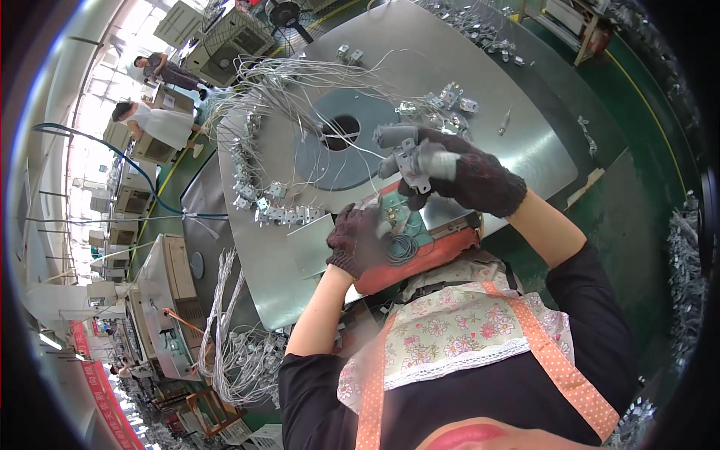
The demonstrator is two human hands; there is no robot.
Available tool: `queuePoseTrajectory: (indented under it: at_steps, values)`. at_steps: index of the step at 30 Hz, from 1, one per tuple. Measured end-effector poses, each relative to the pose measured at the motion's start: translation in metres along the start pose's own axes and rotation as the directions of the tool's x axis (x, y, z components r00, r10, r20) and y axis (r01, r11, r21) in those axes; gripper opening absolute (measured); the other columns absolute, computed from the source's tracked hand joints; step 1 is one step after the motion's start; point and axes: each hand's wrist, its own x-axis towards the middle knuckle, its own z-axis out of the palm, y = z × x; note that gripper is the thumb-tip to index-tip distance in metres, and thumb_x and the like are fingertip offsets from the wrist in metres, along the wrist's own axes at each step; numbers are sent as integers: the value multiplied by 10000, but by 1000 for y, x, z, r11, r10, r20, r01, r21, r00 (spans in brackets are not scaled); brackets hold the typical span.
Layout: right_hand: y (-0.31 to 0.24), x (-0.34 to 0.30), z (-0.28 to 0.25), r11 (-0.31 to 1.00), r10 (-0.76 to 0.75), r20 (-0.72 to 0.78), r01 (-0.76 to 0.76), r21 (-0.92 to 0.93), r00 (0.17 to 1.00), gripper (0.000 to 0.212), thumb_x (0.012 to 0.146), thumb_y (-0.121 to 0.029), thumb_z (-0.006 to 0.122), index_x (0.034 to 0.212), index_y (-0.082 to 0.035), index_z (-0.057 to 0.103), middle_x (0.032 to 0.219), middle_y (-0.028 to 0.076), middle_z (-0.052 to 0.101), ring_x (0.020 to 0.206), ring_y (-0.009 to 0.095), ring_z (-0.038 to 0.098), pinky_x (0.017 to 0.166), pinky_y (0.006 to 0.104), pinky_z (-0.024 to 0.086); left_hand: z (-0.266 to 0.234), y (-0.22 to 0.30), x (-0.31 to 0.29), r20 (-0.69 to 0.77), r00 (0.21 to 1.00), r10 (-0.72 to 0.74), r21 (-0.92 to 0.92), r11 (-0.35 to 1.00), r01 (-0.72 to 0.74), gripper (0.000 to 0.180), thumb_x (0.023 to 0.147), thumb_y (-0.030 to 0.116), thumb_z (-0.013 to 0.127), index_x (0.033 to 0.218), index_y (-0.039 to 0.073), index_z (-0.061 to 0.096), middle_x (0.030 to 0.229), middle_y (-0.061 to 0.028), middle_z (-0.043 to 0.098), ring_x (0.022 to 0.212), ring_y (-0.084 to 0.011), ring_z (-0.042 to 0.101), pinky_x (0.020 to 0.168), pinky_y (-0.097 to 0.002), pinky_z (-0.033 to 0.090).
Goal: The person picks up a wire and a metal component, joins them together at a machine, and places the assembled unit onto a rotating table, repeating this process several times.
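My right hand (472, 176), in a dark knitted glove, is raised over the near right part of the metal table (270, 90). Its fingers close around a small silver metal bracket (412, 166) with holes. Grey cylindrical shapes lie along these fingers; whether they are finger wraps or held parts I cannot tell. Lower and to the left, my left hand (355, 238), gloved alike, has its fingers curled beside a green work fixture (409, 221). Something silvery shows at its fingertips, too small to name. A coil of thin wire (403, 250) lies on the fixture.
Long pale wires (300, 71) with metal brackets (244, 176) curve around a grey disc (311, 161) with a central hole. More brackets (450, 97) sit at the far right, near a screwdriver-like tool (505, 121). Red padding (420, 266) edges the fixture. Wire bundles (259, 364) hang left.
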Motion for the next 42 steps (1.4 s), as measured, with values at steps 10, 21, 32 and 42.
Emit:
queuePoseTrajectory:
  at_steps: [10, 21, 32, 42]
  values:
    - [5, -8, 13, 994, -100, 24, 101, -41, 995, 673, 909, -162, 644, 1537, -57, 427, 1183, 13, 597, 1028, 98, 588, 883, 296, 526, -1, 4, 1, 14, 1000, 3, 14, 1000, -3, 618, 849, 395, 712, 1323, 15, 599, 1191, -204, 696, 1148, -369, 653, 1067, -501, 445]
    - [14, 1, 16, 995, -102, -29, 102, -11, 994, 639, 905, -127, 661, 1505, -43, 460, 1155, -13, 561, 1052, 96, 572, 872, 277, 521, 6, -5, 8, -2, 1000, 10, -3, 1000, -10, 625, 821, 394, 728, 1301, 13, 602, 1192, -192, 688, 1164, -367, 634, 1093, -498, 412]
    - [23, -22, 13, 964, -145, -351, 51, -262, 925, 576, 910, -95, 678, 1448, -30, 481, 1067, 90, 661, 782, 134, 613, 682, 305, 536, 19, -11, 0, -19, 996, -84, -230, 970, 77, 472, 826, 396, 748, 1185, 98, 673, 968, -174, 708, 957, -366, 676, 901, -488, 506]
    - [65, -9, -15, 772, -273, -232, 69, -631, 934, 594, 846, -42, 738, 1402, -32, 529, 1151, 89, 669, 887, 164, 644, 767, 332, 554, -47, -43, 52, 346, 898, -271, -432, 804, 409, 487, 786, 321, 717, 1243, 154, 697, 1247, -135, 704, 1191, -321, 649, 1036, -413, 495]
